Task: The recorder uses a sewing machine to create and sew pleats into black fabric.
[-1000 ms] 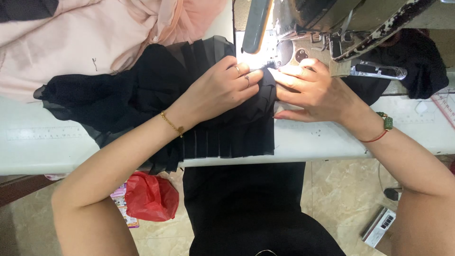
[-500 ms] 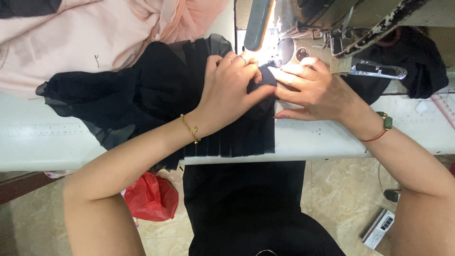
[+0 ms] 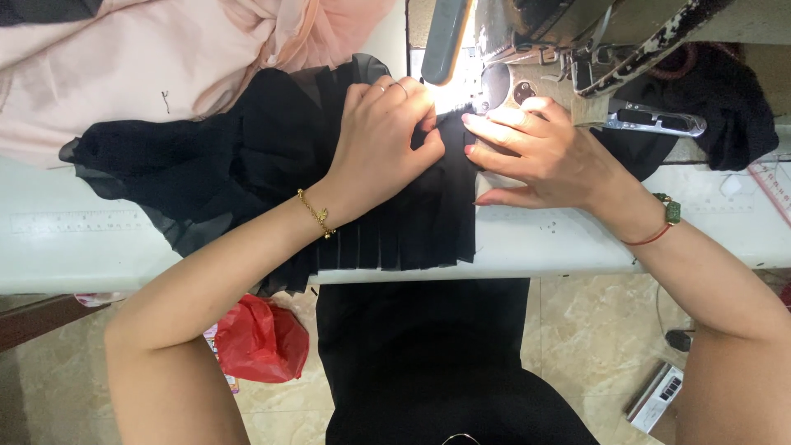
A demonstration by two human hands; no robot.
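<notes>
A black pleated fabric (image 3: pixel 247 165) lies across the white sewing table (image 3: pixel 544 247), its right edge under the sewing machine (image 3: pixel 568 41). My left hand (image 3: pixel 383 144) presses flat on the pleats, fingers curled at the fabric's top edge near the lit needle area. My right hand (image 3: pixel 535 156) pinches the fabric's right edge just below the presser foot, fingertips touching the cloth. The two hands almost meet at the needle.
A heap of pale pink cloth (image 3: pixel 165 58) covers the table's back left. More black cloth (image 3: pixel 733 107) lies behind the machine at right. A red plastic bag (image 3: pixel 259 338) and a small grey box (image 3: pixel 659 395) sit on the tiled floor.
My left hand slid up and left over the pleats, its wrist turning. The fabric shifted slightly toward the needle. My right hand barely moved.
</notes>
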